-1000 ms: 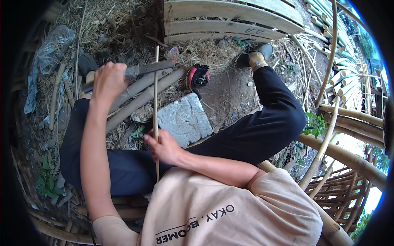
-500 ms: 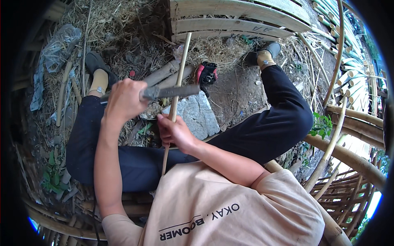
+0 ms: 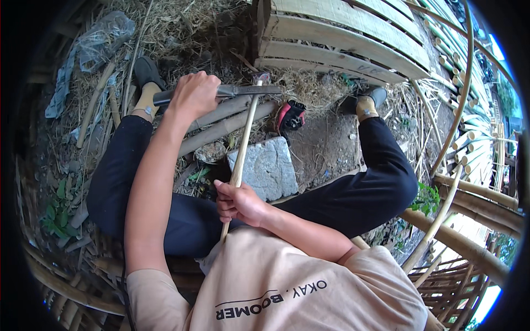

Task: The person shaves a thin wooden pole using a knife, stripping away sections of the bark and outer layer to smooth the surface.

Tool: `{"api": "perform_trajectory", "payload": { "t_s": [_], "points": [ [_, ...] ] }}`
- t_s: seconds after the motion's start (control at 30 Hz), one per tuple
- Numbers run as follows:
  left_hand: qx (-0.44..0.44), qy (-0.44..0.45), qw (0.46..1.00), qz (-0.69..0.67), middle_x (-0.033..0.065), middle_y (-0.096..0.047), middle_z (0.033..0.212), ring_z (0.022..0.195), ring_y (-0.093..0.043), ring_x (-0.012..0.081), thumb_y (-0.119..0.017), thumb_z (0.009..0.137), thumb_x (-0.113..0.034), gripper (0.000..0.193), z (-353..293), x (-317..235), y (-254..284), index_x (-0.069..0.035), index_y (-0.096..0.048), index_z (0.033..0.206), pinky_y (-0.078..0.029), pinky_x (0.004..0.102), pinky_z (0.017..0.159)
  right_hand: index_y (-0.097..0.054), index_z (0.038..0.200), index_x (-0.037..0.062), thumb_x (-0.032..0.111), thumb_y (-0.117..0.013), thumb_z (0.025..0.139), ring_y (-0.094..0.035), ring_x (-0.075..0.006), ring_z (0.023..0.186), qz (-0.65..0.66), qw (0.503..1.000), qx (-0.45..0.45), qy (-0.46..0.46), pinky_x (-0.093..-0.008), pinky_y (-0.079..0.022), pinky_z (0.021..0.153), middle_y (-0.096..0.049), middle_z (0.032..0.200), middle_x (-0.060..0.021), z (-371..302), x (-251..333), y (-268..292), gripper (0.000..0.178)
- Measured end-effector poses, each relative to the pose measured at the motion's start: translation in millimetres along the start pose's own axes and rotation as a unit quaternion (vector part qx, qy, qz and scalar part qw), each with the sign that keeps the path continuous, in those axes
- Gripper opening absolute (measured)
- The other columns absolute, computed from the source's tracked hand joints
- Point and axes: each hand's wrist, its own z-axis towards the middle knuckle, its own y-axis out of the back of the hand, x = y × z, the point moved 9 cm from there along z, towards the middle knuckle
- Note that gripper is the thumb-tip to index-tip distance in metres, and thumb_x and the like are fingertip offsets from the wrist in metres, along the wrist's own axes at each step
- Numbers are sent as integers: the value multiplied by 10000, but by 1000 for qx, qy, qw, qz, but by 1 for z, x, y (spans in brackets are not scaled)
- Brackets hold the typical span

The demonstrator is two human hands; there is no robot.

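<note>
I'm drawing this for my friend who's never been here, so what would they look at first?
Probably the large knife in the left hand, crossing the thin pale stick that the right hand grips lower down. Next, maybe the red-and-black object just beyond the grey stone slab. The slatted wooden crate stands out too, at the top, right of centre.

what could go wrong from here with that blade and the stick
The blade in the left hand crosses the stick near its far end; if it slipped along the stick, it might cut the bare right hand gripping lower down. The stick's near end runs toward the shirt, so a hard push that way could jab the wearer.
</note>
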Motion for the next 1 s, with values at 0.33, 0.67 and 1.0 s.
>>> {"api": "perform_trajectory", "payload": {
  "t_s": [0.33,0.67,1.0],
  "points": [
    [150,-23,984,-88,259,-666,770,812,-677,444,-689,741,-154,138,-50,-37,-28,-19,-699,771,-548,526,766,-291,686,182,361,-525,1045,-274,-128,494,-8,990,-103,94,-327,-326,516,-238,583,48,2,57,47,465],
    [-38,183,976,-115,236,-680,751,781,-705,395,-647,840,-165,171,-27,16,17,-1,-697,832,-551,472,720,-314,685,183,367,-562,1019,-281,-118,458,-16,986,-101,135,-317,-321,485,-263,566,54,-29,84,38,455],
    [-107,249,913,-306,-4,-431,546,529,-390,95,-659,925,-225,368,-111,58,71,-17,-504,664,-335,343,525,-390,682,182,333,-499,1043,-299,-74,447,-122,907,-80,394,-258,-292,455,-315,544,69,-216,300,29,406]
  ]
}}
